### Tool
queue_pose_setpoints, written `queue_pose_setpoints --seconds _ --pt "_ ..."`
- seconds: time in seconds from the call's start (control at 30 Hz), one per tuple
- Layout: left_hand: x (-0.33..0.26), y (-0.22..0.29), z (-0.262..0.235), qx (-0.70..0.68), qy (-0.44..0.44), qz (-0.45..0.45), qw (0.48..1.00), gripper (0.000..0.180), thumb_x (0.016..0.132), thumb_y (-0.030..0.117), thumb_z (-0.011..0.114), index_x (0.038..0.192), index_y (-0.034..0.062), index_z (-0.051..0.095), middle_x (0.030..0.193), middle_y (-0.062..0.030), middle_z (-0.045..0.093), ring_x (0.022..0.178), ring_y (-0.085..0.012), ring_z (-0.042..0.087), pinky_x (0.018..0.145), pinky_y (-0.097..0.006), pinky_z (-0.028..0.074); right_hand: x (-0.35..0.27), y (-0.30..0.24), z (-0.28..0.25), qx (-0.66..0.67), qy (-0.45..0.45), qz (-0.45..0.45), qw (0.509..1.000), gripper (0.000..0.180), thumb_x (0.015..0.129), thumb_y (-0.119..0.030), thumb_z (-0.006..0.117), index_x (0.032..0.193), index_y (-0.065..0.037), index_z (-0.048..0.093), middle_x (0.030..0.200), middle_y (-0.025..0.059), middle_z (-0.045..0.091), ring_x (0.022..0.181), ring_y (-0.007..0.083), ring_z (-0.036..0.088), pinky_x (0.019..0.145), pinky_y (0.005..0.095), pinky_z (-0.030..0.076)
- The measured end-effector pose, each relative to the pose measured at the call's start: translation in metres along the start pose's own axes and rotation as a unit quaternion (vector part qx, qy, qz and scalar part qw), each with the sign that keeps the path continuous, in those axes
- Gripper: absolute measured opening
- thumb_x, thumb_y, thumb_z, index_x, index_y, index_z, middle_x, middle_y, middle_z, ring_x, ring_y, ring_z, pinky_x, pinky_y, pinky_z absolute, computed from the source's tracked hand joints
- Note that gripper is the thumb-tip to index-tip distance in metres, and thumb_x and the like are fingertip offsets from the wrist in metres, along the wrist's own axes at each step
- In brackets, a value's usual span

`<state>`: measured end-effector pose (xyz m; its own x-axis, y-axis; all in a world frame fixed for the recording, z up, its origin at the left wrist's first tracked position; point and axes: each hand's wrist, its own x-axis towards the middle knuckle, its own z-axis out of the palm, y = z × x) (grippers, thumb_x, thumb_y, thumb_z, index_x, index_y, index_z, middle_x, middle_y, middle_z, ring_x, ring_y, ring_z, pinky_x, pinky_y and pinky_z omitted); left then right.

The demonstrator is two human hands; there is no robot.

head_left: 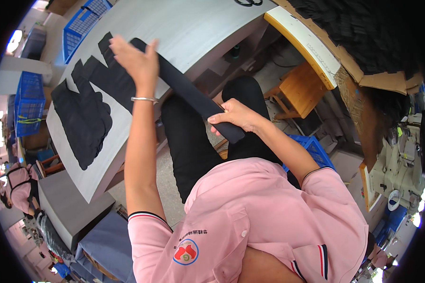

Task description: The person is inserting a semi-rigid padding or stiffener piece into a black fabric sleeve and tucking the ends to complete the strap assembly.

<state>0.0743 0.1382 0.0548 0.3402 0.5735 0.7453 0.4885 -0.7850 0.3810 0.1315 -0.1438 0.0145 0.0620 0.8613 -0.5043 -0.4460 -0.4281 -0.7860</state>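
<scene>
My right hand point(236, 115) is closed round the near end of a long, narrow, flat black strip point(186, 85), with the thumb on top. It looks like fabric, though its exact kind is unclear. From my lap the strip slants up to the far left, onto the table point(193, 28). Near its far end my left hand point(137, 61) is slightly blurred, fingers stretched and thumb apart, above black cloth pieces point(111, 78). Whether it touches them I cannot tell. Closer to the table's left corner lies a spread stack of black cloth pieces point(82, 125).
Blue plastic baskets point(29, 104) stand beyond the table's left side. Black scissor handles point(248, 2) lie at its far edge. On the right are a wooden stool point(304, 89), a yellow-edged white board point(307, 45) and a cardboard box point(385, 82) of black cloth. Another person point(21, 188) is at far left.
</scene>
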Motion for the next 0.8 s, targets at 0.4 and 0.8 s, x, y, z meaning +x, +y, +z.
queue_pose_setpoints --seconds 0.4,0.8 --pt "-0.068 -0.003 0.034 0.063 -0.288 0.067 0.953 0.075 0.099 0.048 0.051 0.146 -0.0075 0.036 0.156 -0.0274 0.031 0.148 -0.0389 0.023 0.12 -0.051 0.016 -0.016 0.012 -0.007 -0.027 0.01 0.055 0.998 0.026 0.086 -0.018 0.075 0.094 0.005 0.065 0.08 0.0148 0.072 0.057 0.0129 0.067 0.046 0.0213 0.047" --pt "-0.077 0.012 0.019 0.025 -0.253 0.05 0.966 0.072 0.098 0.044 0.055 0.145 -0.0072 0.037 0.154 -0.0289 0.031 0.147 -0.0412 0.024 0.119 -0.051 0.019 -0.062 0.029 -0.005 0.04 0.015 0.057 0.997 0.033 0.092 -0.026 0.071 0.095 0.005 0.062 0.082 0.0154 0.074 0.056 0.0106 0.067 0.043 0.0179 0.034"
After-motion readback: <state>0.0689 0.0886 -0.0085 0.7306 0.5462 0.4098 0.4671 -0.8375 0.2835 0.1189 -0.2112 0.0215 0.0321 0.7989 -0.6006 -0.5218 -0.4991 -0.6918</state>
